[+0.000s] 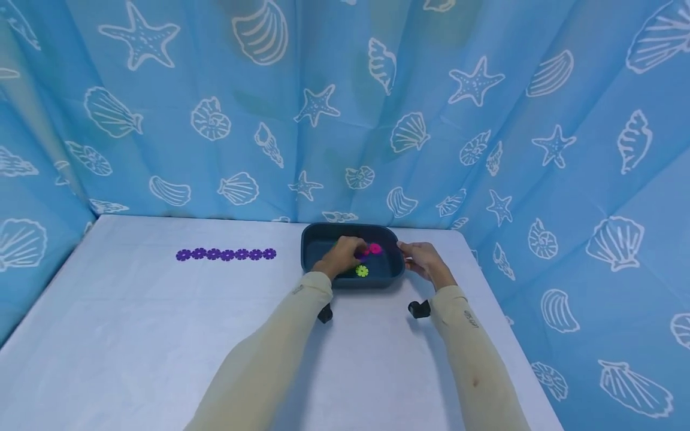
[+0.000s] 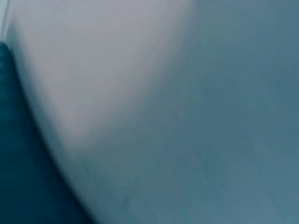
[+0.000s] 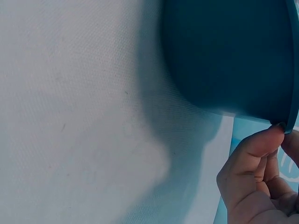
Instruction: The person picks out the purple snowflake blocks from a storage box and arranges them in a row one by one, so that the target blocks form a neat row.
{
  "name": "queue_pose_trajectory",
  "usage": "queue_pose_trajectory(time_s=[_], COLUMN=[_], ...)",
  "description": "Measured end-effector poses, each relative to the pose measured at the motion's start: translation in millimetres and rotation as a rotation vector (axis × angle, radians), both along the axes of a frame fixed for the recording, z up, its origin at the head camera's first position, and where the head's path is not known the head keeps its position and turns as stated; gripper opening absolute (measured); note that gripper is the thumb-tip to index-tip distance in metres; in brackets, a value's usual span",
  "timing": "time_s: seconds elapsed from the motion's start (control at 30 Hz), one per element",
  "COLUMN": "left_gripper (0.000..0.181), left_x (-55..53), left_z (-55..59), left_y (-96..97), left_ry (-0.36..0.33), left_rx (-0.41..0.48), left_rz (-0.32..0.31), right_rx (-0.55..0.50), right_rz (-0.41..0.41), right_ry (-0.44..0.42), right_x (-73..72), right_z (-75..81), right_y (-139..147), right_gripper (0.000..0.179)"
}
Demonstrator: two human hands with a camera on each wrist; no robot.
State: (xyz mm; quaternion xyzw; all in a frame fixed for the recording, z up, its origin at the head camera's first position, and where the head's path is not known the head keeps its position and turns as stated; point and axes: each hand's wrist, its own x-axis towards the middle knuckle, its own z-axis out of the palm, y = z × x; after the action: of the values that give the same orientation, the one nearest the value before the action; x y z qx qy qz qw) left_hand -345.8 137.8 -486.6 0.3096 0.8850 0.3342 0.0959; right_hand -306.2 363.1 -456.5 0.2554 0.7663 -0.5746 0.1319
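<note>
A dark teal plastic basin stands near the back edge of the table. My left hand reaches down into it with bent fingers, close to a few small flower-shaped discs; I cannot tell whether its hidden fingertips grip one. Beside those fingers lie a pink disc and a yellow-green disc, with a bit of purple showing. At the basin's right end my right hand pinches the rim between thumb and fingers. The left wrist view holds only the basin's outer wall and the tabletop.
Left of the basin, a row of several purple flower-shaped discs lies edge to edge on the white-covered table. A blue curtain with white shells and starfish hangs behind and along the right side.
</note>
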Motion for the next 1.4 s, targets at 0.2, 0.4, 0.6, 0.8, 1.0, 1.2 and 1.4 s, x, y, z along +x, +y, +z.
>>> queue_pose_trajectory(time_s=[0.2,0.4,0.6,0.8,1.0,1.2,1.4], left_gripper=[0.034,0.033,0.033,0.033,0.037,0.036,0.038], left_x=[-4.8,-6.0,-5.2,-10.4,-12.8,-19.1,-20.1], left_z=[-2.2,-1.8,6.0,18.9,35.7,43.4,43.9], left_y=[-22.2,-32.1,-42.3,-60.4,-84.6,-120.7,-178.1], left_ry=[0.014,0.031,0.021,0.071,0.058,0.101,0.056], left_rx=[0.011,0.014,0.021,0.070,0.085,0.169,0.199], left_rz=[0.074,0.093,0.105,0.096,0.106,0.139,0.294], right_rx=[-0.007,-0.020,-0.016,-0.012,-0.024,-0.005,0.033], right_rz=[-0.001,0.009,0.022,0.027,0.024,0.034,0.041], right_ry=[-0.013,-0.012,-0.017,-0.010,-0.018,-0.026,-0.034], right_x=[1.4,-0.4,-3.8,-5.3,-2.9,-0.1,-0.5], right_z=[1.7,2.0,3.3,4.3,0.3,-1.5,0.7], right_y=[-2,-8,-15,-17,-13,-7,-3], right_gripper=[0.051,0.051,0.051,0.051,0.053,0.054,0.057])
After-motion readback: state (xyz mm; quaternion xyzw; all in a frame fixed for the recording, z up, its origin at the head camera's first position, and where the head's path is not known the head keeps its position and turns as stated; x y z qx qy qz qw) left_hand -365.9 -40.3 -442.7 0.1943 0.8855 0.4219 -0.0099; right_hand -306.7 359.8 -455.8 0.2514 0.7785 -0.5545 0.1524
